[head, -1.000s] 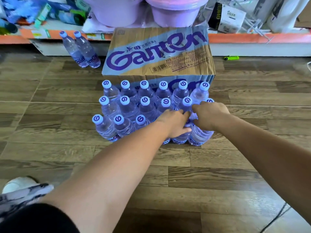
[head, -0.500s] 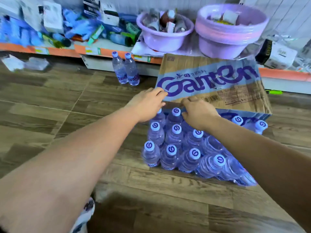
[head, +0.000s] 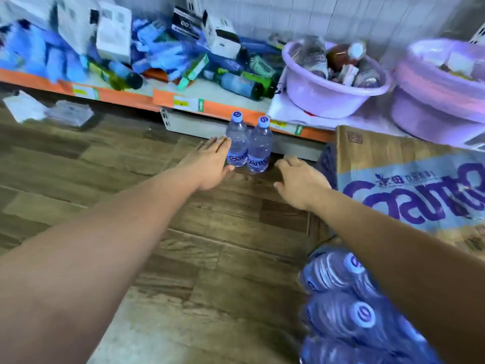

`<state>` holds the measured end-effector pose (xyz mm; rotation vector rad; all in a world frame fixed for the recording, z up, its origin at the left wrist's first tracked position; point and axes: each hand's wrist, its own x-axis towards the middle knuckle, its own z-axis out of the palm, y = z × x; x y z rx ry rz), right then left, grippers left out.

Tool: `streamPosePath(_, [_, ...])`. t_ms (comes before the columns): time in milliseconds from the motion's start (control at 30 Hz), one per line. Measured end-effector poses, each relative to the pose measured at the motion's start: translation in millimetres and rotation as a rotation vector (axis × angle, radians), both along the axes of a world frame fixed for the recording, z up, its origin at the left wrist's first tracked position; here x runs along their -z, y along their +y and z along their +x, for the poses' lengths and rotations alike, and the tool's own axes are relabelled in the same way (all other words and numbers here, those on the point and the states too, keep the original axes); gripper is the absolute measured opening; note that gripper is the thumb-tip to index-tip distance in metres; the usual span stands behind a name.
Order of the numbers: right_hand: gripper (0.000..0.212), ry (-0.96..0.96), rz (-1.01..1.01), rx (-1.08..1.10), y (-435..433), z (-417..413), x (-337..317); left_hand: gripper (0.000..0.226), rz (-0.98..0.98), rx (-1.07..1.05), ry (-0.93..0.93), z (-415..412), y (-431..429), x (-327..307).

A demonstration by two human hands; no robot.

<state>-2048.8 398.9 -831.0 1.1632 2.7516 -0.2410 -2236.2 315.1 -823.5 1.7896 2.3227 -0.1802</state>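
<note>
2 bottles (head: 248, 147) stand on the floor (head: 126, 169) against the far shelf (head: 123, 97), a box (head: 409, 179) just right. Both hands, open, have left the near pack (head: 341, 300): left hand (head: 210, 164) just beside the bottles, right hand (head: 299, 181) near.

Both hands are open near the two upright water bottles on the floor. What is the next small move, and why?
Probably the right hand should move forward to the right clear plastic blue-capped bottle, since it is open and apart from it, while the open left hand lies beside the left clear plastic blue-capped bottle.
</note>
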Motion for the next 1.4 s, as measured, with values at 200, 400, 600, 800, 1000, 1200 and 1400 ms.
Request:
streamPosePath(200, [0.062, 0.018, -0.006, 0.062, 37.1, -62.8, 22.2, 0.072, -0.029, 0.086, -0.012, -61.5, 64.1, 21.5])
streamPosePath(400, [0.072, 0.055, 0.090, 0.096, 63.6, -99.7, 23.5, 0.072, 0.031, 0.130, -0.096, -91.7, 110.2, 40.1])
streamPosePath(600, [0.076, -0.122, 0.201, 0.045, 79.0, -114.8, 35.6, 0.074, 0.082, 0.164, -0.191, -90.9, 127.3, 58.9])
streamPosePath(800, [0.065, -0.078, 0.078, 0.130, 88.8, -130.2, 37.8, 0.052, 0.311, 0.080, -0.199, -84.3, 128.3, 51.6])
streamPosePath(1000, [0.034, 0.050, 0.121, 0.197, 72.2, -116.2, 39.3, 0.028, 0.330, 0.154, -0.003, -58.4, 98.2, 52.8])
streamPosePath(1200, [0.025, 0.180, 0.004, 0.218, 32.0, -89.0, 30.0, 0.028, 0.200, 0.132, 0.096, -30.4, 42.4, 32.0])
streamPosePath(1400, [0.024, 0.192, -0.170, 0.088, -41.7, -47.4, 0.4, 0.026, 0.028, 0.011, 0.030, 23.4, -56.1, 6.4])
